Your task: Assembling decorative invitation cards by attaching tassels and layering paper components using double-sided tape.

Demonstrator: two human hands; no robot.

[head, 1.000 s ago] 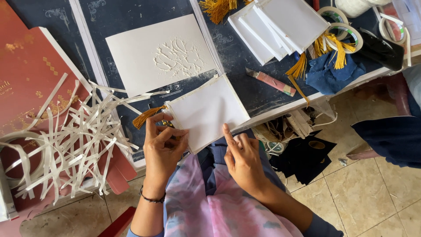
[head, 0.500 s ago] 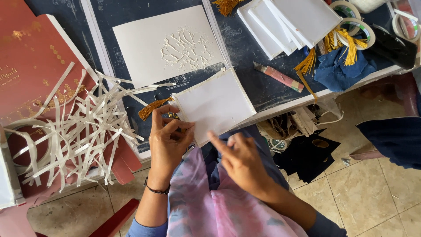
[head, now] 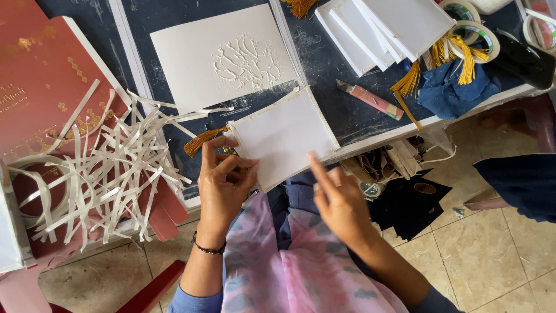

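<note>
A blank white card (head: 284,134) lies at the near edge of the dark cutting mat (head: 324,75). A gold tassel (head: 202,140) sticks out from its left corner. My left hand (head: 223,188) pinches that left corner, fingers at the tassel's base. My right hand (head: 341,203) hovers just below the card's lower right edge, index finger stretched toward it, holding nothing. Whether the fingertip touches the card is unclear.
An embossed white sheet (head: 223,58) lies behind the card. A pile of white paper strips (head: 98,168) covers red cards (head: 46,87) at left. A stack of white cards (head: 388,26), tape rolls (head: 478,35), blue cloth (head: 454,87) and a pink stick (head: 370,99) sit at right.
My right hand slid right and drew back from the card's lower edge, its index finger now pointing at the card. The left hand keeps its grip at the tasselled corner.
</note>
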